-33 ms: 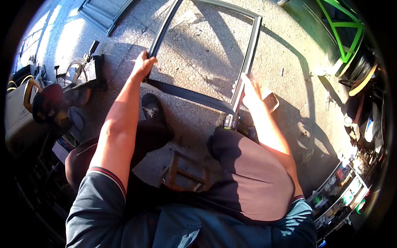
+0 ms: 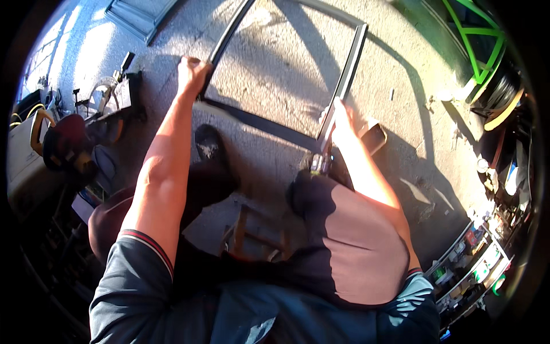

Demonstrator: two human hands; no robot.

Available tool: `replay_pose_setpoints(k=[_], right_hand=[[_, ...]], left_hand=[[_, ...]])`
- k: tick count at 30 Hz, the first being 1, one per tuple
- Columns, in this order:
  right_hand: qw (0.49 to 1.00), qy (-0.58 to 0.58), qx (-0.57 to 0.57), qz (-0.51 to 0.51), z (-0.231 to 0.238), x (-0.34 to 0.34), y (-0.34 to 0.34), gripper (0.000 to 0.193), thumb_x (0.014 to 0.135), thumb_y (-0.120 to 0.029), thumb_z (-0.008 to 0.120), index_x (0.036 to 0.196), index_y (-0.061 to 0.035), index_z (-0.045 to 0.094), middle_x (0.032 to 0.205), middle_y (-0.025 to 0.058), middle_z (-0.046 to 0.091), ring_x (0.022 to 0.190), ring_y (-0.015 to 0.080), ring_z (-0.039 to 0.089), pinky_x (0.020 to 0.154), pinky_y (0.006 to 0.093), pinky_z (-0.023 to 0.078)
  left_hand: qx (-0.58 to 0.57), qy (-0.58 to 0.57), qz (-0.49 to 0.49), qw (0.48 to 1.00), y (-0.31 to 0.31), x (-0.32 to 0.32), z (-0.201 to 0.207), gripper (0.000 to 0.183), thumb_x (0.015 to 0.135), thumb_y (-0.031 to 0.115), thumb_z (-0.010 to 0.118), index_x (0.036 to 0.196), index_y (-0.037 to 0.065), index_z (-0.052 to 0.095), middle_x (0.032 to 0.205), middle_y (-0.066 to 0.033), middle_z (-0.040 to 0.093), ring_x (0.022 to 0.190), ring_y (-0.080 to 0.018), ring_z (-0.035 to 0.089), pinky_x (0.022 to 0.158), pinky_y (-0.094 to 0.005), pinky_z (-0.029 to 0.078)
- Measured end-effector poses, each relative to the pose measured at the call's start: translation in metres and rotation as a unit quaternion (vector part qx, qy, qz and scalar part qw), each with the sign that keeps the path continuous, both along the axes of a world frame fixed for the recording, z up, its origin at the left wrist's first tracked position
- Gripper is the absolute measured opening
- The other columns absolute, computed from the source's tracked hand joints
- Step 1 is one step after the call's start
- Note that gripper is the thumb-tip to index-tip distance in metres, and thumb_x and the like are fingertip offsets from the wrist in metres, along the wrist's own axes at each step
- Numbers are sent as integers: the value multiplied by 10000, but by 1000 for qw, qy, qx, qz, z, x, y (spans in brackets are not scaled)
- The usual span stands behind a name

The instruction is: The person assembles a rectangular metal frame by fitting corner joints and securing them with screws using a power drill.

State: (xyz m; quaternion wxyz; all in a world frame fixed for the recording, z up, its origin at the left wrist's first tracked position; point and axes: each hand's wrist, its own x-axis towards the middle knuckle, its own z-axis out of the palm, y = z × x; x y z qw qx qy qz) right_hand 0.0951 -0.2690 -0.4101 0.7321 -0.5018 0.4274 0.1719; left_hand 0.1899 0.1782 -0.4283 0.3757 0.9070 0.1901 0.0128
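Observation:
A dark grey rectangular frame [image 2: 262,122], its middle see-through to the floor, is held out in front of me between both hands. My left hand [image 2: 193,75] is closed around the left side bar near its lower corner. On the right side bar, near the lower right corner, my right hand [image 2: 345,122] grips with some fingers hidden behind the bar. What looks like a power tool [image 2: 321,163] stands just under that corner, beside my right knee. A small open box [image 2: 375,137] lies next to my right wrist.
More grey frames [image 2: 140,20] lie on the floor at the far left. Nearer on the left stands what looks like a mitre saw [image 2: 109,103]. A wooden stool [image 2: 243,235] is between my legs. Green metal framework [image 2: 484,74] rises far right; a loaded shelf rack [image 2: 475,266] stands near right.
My left hand has moved slightly up and left, its fingers curled more around the bar. The frame has shifted and tilted a little, its lower right corner now higher.

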Motion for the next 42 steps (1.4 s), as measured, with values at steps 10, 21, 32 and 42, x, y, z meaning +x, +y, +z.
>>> replay_pose_setpoints(k=[10, 21, 32, 42], right_hand=[[997, -14, 36, -63, 28, 7, 44, 301, 1025, -291, 552, 1093, -1, 506, 876, 157, 612, 759, 307, 662, 671, 481, 589], [993, -53, 97, -50, 9, -2, 50, 286, 1019, -302, 560, 1065, -30, 485, 824, 140, 598, 738, 274, 659, 682, 462, 610], [990, -80, 115, -14, 16, -7, 65, 270, 1022, -293, 563, 967, -35, 505, 736, 104, 589, 625, 234, 621, 592, 412, 571], [991, -134, -10, -3, 17, -4, 76, 305, 1023, -266, 532, 827, -35, 495, 621, 75, 558, 471, 191, 563, 435, 336, 484]], left_hand=[[-431, 72, 355, 826, -172, -176, 6, 266, 878, 249, 700, 964, 59, 534, 850, -58, 533, 744, -164, 556, 703, -358, 478], [-738, 220, 202, 605, -226, -197, 5, 99, 925, 121, 633, 998, 54, 624, 982, -74, 649, 946, -221, 629, 849, -406, 543], [-746, 190, 158, 619, -223, -195, 11, 116, 948, 80, 615, 1051, 31, 635, 1045, -77, 695, 985, -220, 679, 829, -372, 566], [-745, 191, 146, 622, -230, -187, 16, 125, 963, 55, 606, 1058, -6, 659, 1063, -103, 700, 974, -221, 692, 834, -363, 590]])
